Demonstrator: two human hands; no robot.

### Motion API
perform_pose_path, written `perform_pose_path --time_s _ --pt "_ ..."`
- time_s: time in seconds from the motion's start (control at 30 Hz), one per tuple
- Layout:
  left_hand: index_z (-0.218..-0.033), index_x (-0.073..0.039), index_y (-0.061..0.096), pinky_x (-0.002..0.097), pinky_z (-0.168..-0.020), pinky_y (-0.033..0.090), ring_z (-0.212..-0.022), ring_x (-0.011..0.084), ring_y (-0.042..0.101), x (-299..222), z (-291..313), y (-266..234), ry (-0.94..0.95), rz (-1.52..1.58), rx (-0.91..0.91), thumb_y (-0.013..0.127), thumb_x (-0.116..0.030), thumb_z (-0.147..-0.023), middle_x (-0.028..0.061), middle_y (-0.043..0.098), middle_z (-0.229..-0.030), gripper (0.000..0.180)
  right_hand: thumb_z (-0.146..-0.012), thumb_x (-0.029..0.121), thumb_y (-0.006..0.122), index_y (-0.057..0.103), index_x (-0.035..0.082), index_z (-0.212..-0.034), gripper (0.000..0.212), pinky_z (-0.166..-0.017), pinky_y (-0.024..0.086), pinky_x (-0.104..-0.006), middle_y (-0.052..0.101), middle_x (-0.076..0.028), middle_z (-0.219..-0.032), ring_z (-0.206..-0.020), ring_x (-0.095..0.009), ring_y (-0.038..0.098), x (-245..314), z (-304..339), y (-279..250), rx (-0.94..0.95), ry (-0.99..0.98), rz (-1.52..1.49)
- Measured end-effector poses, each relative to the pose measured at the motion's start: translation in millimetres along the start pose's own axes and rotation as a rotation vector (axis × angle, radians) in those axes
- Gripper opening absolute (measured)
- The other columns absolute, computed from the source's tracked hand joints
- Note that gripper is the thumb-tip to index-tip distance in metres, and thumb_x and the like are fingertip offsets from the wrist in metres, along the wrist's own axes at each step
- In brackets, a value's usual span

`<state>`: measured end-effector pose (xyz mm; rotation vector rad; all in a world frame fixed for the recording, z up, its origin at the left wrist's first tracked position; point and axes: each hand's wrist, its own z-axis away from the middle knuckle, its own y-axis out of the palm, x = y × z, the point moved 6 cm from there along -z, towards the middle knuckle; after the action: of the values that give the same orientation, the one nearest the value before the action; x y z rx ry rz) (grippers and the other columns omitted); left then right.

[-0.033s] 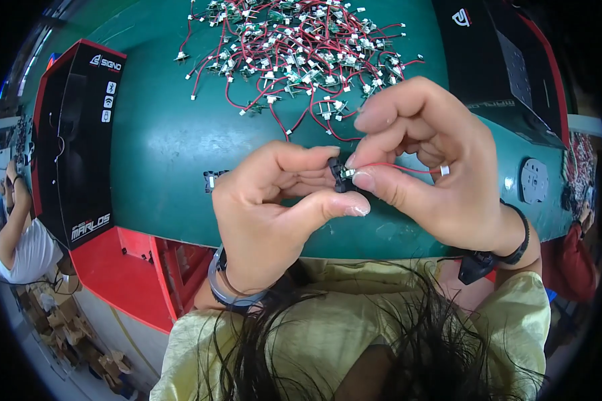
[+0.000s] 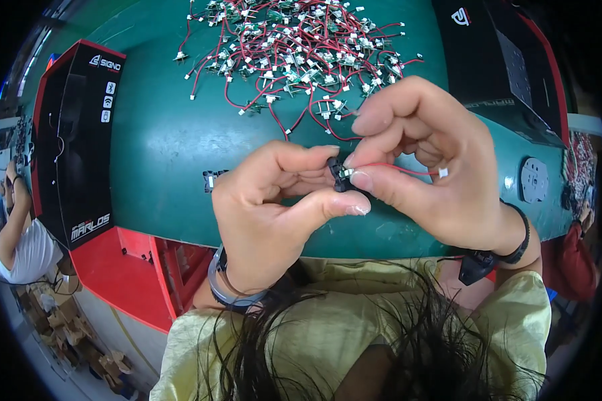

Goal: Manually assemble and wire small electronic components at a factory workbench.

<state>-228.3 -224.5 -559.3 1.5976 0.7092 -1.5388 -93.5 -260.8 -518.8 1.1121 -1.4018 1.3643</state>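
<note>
Between the thumb and fingers of my left hand (image 2: 257,210) is a small black plastic part (image 2: 335,175), held up above the green table (image 2: 160,157). My right hand (image 2: 448,180) pinches a small circuit board (image 2: 346,173) against that part, thumb and index finger closed on it. Whether the board is seated in the part cannot be seen. A red wire (image 2: 398,167) runs from the board across my right palm to a white connector (image 2: 443,172). Just left of my left hand, another small black part (image 2: 212,181) with a pale middle lies on the table.
A heap of circuit boards with red wires (image 2: 294,50) covers the far middle. Black boxes stand at the left (image 2: 80,147) and far right (image 2: 515,73). A grey plate (image 2: 534,180) lies at the right. Below the table's left edge is a red bin (image 2: 117,274). Other people work at both sides.
My right hand has shifted very slightly to the left, and the white connector with it. Both hands keep the same hold.
</note>
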Motion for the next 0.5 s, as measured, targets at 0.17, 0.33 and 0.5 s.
perform_pose_path --time_s 0.17,0.33,0.5 --pt "-0.092 0.006 0.056 0.024 -0.066 0.051 -0.073 0.0145 0.062 -1 -1 4 0.018 -0.016 0.007 0.069 0.003 -0.07 0.0118 0.064 -0.081 0.026 -0.071 -0.007 0.063 0.05 0.0 -0.095 0.029 -0.068 0.046 -0.0203 0.058 -0.004 -0.078 -0.076 -0.008 0.058 -9 -3 2 0.086 0.118 -0.028" --pt "-0.094 0.005 0.055 0.0225 -0.07 0.05 -0.08 0.0136 0.061 1 -3 1 -0.083 0.155 -0.052 0.07 0.003 -0.069 0.0128 0.063 -0.088 0.029 -0.071 -0.006 0.062 0.045 0.001 -0.114 0.047 -0.071 0.044 -0.0201 0.06 -0.007 -0.091 -0.083 -0.009 0.057 0 -1 -6 0.079 0.186 -0.149" --pt "-0.094 0.002 0.051 0.0231 -0.068 0.051 -0.078 0.0132 0.061 7 -4 -4 -0.161 0.222 0.029 0.072 0.002 -0.066 0.0134 0.062 -0.085 0.035 -0.07 -0.007 0.06 0.036 0.002 -0.125 0.061 -0.076 0.042 -0.0222 0.059 -0.009 -0.099 -0.094 -0.012 0.055 14 -4 -11 0.039 -0.045 0.128"
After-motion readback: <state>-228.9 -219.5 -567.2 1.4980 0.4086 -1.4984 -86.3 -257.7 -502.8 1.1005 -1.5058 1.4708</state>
